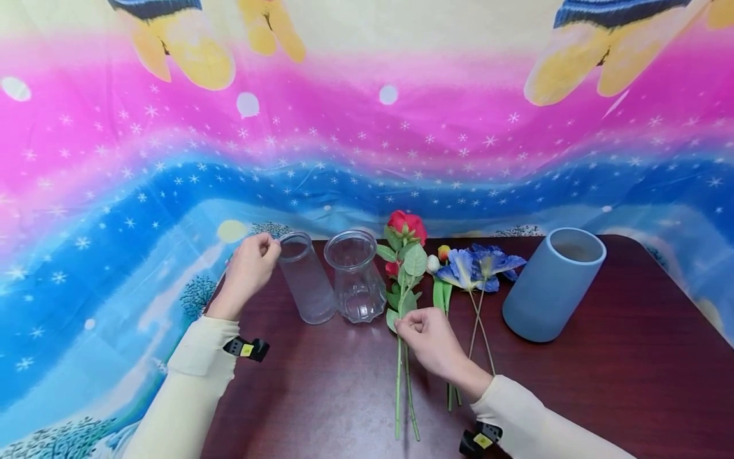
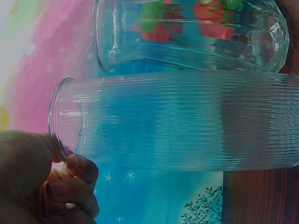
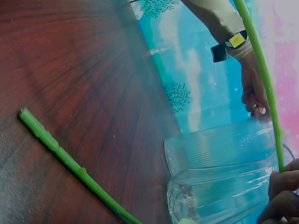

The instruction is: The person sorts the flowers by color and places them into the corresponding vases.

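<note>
My left hand pinches the rim of a tall ribbed clear glass vase, thumb inside and fingers outside in the left wrist view. Beside that vase, close on its right, stands a fluted clear glass vase with a flared neck. My right hand pinches the green stem of a red rose below its leaves. In the right wrist view the held stem rises off the table, while another green stem lies on the wood. A second red bloom shows partly behind leaves.
Right of the roses lie blue flowers with thin crossed stems, plus a white tulip and a yellow-orange one. A blue-grey vase stands farther right on the dark wooden table. A printed cloth hangs behind.
</note>
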{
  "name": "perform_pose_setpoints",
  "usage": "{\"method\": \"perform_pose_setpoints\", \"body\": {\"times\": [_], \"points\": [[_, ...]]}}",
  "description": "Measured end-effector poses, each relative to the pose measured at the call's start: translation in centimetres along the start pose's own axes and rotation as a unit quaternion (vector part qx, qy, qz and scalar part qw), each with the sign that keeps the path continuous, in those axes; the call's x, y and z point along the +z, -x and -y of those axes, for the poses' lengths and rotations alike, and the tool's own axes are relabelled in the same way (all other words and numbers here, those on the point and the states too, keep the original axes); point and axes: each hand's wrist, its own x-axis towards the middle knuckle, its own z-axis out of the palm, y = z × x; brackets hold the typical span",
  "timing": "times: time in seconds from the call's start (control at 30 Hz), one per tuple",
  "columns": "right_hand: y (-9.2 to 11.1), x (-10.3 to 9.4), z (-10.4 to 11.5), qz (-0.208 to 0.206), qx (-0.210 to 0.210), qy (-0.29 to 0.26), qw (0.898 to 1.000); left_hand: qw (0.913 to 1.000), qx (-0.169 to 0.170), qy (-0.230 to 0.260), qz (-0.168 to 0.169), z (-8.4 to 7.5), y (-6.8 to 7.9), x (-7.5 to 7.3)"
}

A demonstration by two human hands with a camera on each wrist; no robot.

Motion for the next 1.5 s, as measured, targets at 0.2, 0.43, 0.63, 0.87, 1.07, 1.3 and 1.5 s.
{"method": "perform_pose_setpoints", "body": {"times": [0.2, 0.43, 0.63, 0.87, 1.07, 1.3, 1.5], "points": [[0.1, 0.3, 0.0, -0.051, -0.011, -0.033, 0.998, 0.9999, -0.010, -0.008, 0.003, -0.1, 0.0, 0.0], [-0.1, 0.6, -0.2, -0.112, -0.029, -0.072, 0.991, 0.9998, -0.017, -0.011, 0.001, -0.2, 0.1, 0.0], [-0.4, 0.9, -0.3, -0.151, -0.058, -0.110, 0.981, 0.9998, -0.015, -0.009, 0.001, -0.2, 0.0, 0.0], [-0.9, 0.8, -0.4, -0.177, -0.093, -0.144, 0.969, 0.9999, -0.016, -0.006, 0.002, -0.2, 0.0, 0.0], [-1.3, 0.6, 0.0, -0.189, -0.129, -0.159, 0.960, 0.9999, -0.014, -0.009, -0.001, 0.0, 0.1, 0.0], [-1.5, 0.4, 0.8, -0.208, -0.164, -0.173, 0.949, 0.9999, -0.012, -0.006, -0.003, 0.0, 0.1, 0.0], [-1.8, 0.2, 1.4, -0.225, -0.180, -0.171, 0.942, 0.9999, -0.014, -0.008, -0.005, 0.0, 0.1, 0.1]]}}
